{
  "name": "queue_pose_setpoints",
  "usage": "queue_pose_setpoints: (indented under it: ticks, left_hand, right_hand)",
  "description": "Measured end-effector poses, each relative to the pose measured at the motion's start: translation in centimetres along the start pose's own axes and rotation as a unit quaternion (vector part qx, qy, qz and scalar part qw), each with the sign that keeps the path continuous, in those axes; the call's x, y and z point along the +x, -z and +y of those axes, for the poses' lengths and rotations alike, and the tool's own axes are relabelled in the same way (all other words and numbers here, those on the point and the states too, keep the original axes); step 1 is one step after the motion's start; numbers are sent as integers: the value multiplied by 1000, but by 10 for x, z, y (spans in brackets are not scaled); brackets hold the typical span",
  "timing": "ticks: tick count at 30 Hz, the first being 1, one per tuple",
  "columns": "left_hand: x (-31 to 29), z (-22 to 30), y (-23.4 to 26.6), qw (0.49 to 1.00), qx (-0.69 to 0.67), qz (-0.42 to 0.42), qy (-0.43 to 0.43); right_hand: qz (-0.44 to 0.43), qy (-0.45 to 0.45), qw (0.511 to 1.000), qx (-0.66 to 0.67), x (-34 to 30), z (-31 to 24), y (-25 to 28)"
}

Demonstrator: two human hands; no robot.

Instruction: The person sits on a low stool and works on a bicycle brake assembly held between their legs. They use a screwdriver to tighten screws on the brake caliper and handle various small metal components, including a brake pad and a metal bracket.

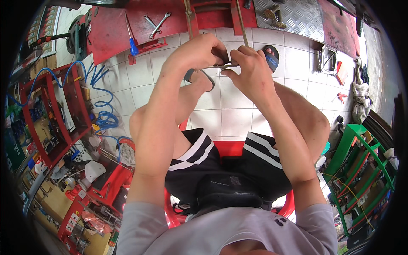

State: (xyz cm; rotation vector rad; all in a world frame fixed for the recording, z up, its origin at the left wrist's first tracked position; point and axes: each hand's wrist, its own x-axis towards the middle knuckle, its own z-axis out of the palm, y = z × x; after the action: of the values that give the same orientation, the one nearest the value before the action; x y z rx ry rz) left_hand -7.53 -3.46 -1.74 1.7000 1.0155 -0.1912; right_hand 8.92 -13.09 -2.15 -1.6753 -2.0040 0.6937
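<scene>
Out in front of my knees, my left hand (207, 49) and my right hand (254, 70) come close together. Both have their fingers closed on a thin metal piece (225, 66) that runs between them. Its exact kind is too small to make out, and the fingers cover much of it. On the red lift table (110, 29) beyond my left hand lie a screwdriver with a blue handle (133, 46) and two crossed wrenches (158, 26).
Brass-coloured metal parts (276, 16) rest on the patterned metal plate (293, 15). A coiled blue air hose (106, 119) hangs left, near a red metal frame (53, 123). At right stands a green rack (352, 170). White floor tiles (208, 102) lie beneath my hands.
</scene>
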Motion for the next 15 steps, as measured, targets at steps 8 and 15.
queue_pose_setpoints:
  ticks: [8,15]
  left_hand:
    - [0,1,-3,998,45,10,39]
    - [-1,0,-1,1000,19,15,-2]
  right_hand:
    - [5,7,1000,2,0,3,-2]
    - [-1,6,1000,-6,0,1,-1]
